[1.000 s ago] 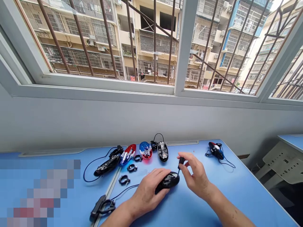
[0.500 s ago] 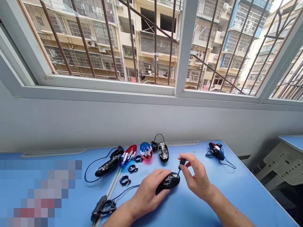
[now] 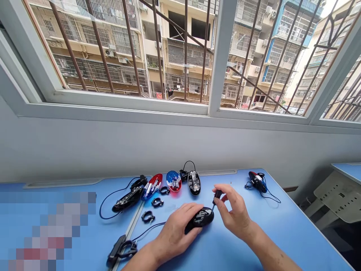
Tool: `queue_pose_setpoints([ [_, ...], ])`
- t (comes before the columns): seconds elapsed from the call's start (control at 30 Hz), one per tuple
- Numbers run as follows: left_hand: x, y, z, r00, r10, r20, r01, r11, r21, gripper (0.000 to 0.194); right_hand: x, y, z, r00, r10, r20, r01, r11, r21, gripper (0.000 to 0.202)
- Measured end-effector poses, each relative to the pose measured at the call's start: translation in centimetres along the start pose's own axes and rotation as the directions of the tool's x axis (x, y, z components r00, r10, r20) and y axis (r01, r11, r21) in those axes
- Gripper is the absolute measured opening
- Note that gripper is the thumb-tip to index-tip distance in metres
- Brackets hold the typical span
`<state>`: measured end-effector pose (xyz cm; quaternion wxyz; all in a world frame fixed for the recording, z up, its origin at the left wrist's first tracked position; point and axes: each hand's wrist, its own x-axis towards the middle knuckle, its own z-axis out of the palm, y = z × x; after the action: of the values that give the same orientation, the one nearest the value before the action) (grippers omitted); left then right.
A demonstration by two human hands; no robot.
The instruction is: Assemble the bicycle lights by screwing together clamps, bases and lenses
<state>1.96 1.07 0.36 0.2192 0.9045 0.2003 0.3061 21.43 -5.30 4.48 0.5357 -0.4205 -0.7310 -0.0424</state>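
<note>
My left hand (image 3: 179, 227) grips a black oval housing (image 3: 203, 217) low over the blue table, fingers along its far side and thumb on the near side. From its left end a thin cable leads to a black switch piece with a ring clamp (image 3: 128, 249). In my right hand (image 3: 232, 209), a small black-handled screwdriver (image 3: 217, 195) is pinched between thumb and fingers. Its thin shaft points down at the housing's right end; whether the tip sits in a screw is too small to tell.
Several black ring clamps (image 3: 148, 216) lie left of my hands. Behind them are red and blue shells (image 3: 174, 181) with batteries, an open black housing (image 3: 194, 183) and a cabled black housing (image 3: 128, 199). Another red-blue unit (image 3: 257, 181) lies far right. A wall and barred window rise beyond the table (image 3: 282, 226).
</note>
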Motion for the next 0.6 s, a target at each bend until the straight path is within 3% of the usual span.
queue_pose_setpoints([
  [0.6, 0.06, 0.17, -0.02, 1.0, -0.024, 0.002, 0.024, 1.0, 0.009, 0.043, -0.09, 0.08, 0.09, 1.0, -0.003, 0.007, 0.003, 1.0, 0.001, 0.041],
])
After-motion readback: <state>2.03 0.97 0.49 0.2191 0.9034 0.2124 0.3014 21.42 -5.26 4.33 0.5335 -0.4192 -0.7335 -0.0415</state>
